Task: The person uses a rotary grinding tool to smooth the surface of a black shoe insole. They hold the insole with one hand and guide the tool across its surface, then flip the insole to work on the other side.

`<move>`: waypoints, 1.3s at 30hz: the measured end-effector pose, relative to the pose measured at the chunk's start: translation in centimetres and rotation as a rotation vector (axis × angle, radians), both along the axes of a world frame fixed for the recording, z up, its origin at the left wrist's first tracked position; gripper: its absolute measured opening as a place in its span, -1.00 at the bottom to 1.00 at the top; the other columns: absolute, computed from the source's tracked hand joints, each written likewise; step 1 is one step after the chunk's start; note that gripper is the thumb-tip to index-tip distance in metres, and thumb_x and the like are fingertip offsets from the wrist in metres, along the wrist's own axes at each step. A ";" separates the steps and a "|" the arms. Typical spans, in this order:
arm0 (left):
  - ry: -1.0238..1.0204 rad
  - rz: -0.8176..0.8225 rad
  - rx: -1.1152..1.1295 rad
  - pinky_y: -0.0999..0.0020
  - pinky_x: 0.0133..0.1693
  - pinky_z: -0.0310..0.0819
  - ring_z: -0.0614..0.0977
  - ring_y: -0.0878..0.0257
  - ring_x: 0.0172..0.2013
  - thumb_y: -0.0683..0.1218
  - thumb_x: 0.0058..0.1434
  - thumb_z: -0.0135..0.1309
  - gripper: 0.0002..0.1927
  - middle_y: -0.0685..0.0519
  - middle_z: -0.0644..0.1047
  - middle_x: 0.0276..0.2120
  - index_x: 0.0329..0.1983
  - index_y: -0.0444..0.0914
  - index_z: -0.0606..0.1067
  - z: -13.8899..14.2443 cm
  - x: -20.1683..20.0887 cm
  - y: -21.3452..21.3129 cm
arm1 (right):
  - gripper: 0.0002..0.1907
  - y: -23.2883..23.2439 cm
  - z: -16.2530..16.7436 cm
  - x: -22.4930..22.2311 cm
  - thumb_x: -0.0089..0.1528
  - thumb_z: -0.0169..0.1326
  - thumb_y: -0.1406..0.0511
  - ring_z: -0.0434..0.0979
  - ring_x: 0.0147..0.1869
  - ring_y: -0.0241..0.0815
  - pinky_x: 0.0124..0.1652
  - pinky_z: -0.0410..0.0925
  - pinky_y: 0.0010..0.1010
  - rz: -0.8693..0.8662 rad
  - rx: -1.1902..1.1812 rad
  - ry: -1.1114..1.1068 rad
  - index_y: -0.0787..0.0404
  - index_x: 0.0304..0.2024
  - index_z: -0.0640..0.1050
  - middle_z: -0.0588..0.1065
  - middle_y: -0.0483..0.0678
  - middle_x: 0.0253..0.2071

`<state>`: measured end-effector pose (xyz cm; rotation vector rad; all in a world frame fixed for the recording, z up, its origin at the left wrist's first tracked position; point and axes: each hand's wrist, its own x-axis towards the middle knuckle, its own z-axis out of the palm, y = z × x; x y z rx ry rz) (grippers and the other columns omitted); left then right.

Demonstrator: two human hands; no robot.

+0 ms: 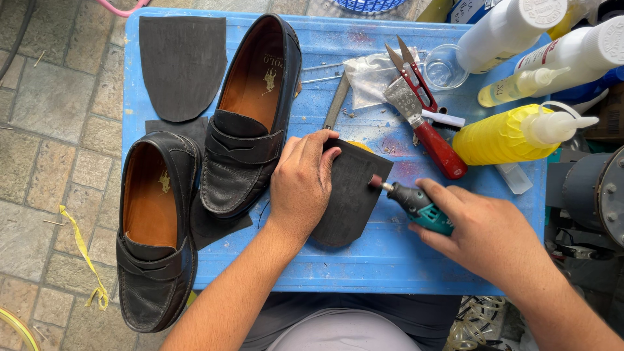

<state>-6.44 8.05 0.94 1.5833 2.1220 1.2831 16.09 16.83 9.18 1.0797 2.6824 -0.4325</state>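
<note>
A person's left hand [302, 185] lies flat, fingers spread and pressing down, on a dark rubber sole piece [351, 195] near the middle of a blue plastic table [390, 260]. The right hand [484, 231] closes its fingers around a small teal-and-black rotary tool [416, 205], whose reddish grinding tip touches the sole piece's right edge.

To the left of the sole piece, two black leather loafers with tan linings rest on the table: one loafer [250, 117] lies just beside the left hand, the other loafer [156, 227] sits farther left, overhanging the table's front left corner. A second dark sole blank [182, 65] lies at the far left corner, well apart from the sole piece.

Behind the sole piece sit a red-handled scraper [426, 127], red thread snips [416, 78], a crumpled clear bag [374, 75] and a small clear cup [445, 65]. Farther right of these stand a yellow squeeze bottle [507, 133] and white glue bottles [513, 26]. A yellow tape strip [81, 250] lies on the stone paving left of the table.
</note>
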 end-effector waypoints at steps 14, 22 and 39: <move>0.005 -0.007 0.005 0.24 -0.16 0.59 0.65 0.10 -0.17 -0.13 0.40 0.11 -0.82 -0.03 0.63 -0.17 0.02 -0.28 0.51 0.1 -0.1 -0.1 | -0.19 0.1 0.8 0.2 -0.01 0.33 -0.01 0.64 -0.27 0.02 -0.33 0.50 -0.17 0.040 0.032 -0.148 0.00 0.28 0.45 0.58 -0.04 -0.18; 0.013 -0.003 0.000 0.28 -0.17 0.61 0.66 0.13 -0.17 -0.12 0.41 0.10 -0.82 -0.02 0.63 -0.18 0.02 -0.27 0.51 0.0 0.0 0.0 | -0.20 0.8 0.6 0.0 0.08 0.26 -0.04 0.66 -0.20 -0.04 -0.27 0.51 -0.23 -0.023 0.025 -0.239 -0.03 0.34 0.40 0.58 -0.07 -0.14; -0.005 0.011 0.002 0.25 -0.17 0.58 0.64 0.10 -0.18 -0.15 0.40 0.10 -0.82 -0.04 0.62 -0.19 0.02 -0.28 0.49 0.2 0.2 -0.2 | -0.23 -0.4 0.8 -0.3 0.01 0.34 -0.02 0.64 -0.32 0.04 -0.35 0.49 -0.18 0.105 -0.044 -0.135 -0.03 0.24 0.47 0.59 -0.05 -0.21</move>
